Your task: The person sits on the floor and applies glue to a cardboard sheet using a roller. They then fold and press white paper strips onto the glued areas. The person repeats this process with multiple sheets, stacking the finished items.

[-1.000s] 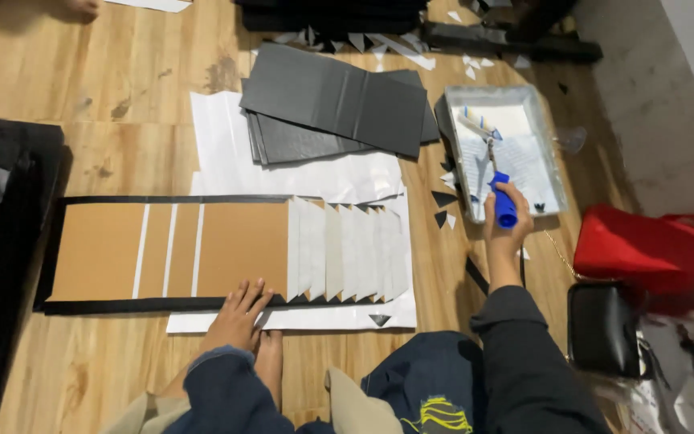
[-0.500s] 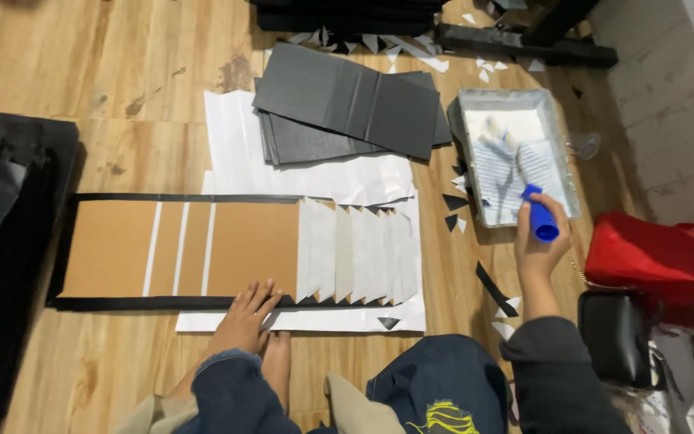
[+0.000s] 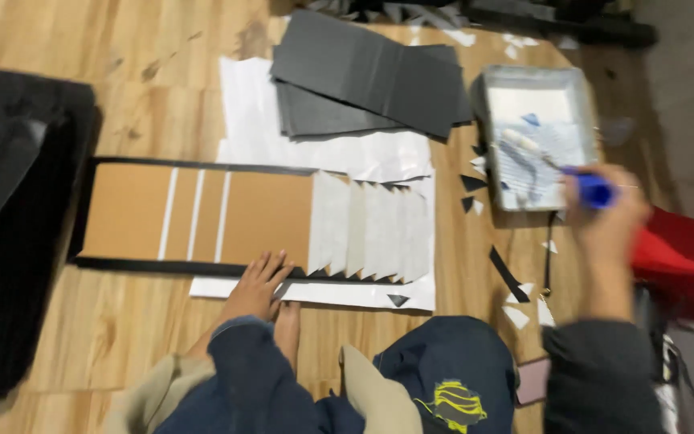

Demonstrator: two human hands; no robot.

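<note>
The right hand (image 3: 604, 217) is smeared by motion, so its fingers run together and their hold on the blue roller handle (image 3: 593, 190) cannot be made out. The roller head (image 3: 521, 149) in the paint tray (image 3: 492, 108) is a soft blur. The dark mass (image 3: 10, 241) at the left is cut by the edge. The red thing (image 3: 684, 265) runs off the right edge, its kind unclear. Black scraps (image 3: 411, 11) along the top are cropped.
</note>
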